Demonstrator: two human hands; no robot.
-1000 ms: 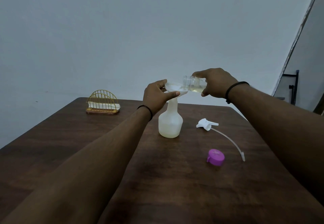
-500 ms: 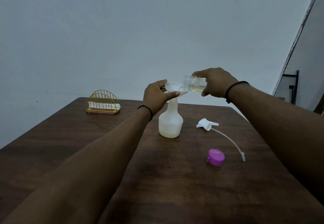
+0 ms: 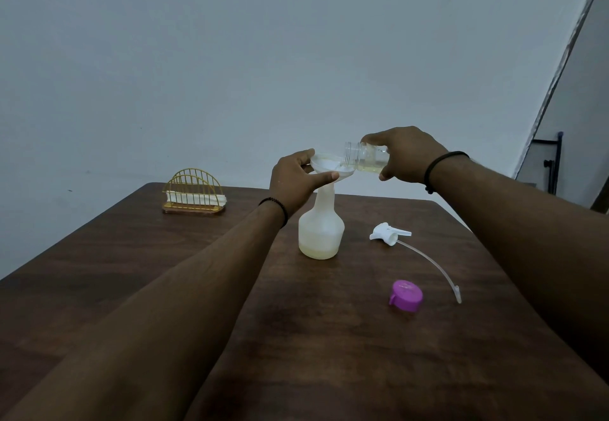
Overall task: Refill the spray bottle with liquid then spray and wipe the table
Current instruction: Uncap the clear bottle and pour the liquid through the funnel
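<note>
Left hand [image 3: 294,179] pinches funnel [image 3: 331,170] atop spray bottle [image 3: 321,231]; right hand [image 3: 407,155] grips tipped refill bottle [image 3: 364,158].

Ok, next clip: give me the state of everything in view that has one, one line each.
spray bottle: upright, uncapped, shallow yellowish liquid at the bottom
funnel: seated in the bottle neck
left hand: grips the funnel rim
clear refill bottle: tipped on its side, open, mouth over the funnel
right hand: grips the refill bottle
trigger sprayer head: off, lying on the table
purple cap: off, on the table
gold napkin holder: upright, holds napkins
</note>
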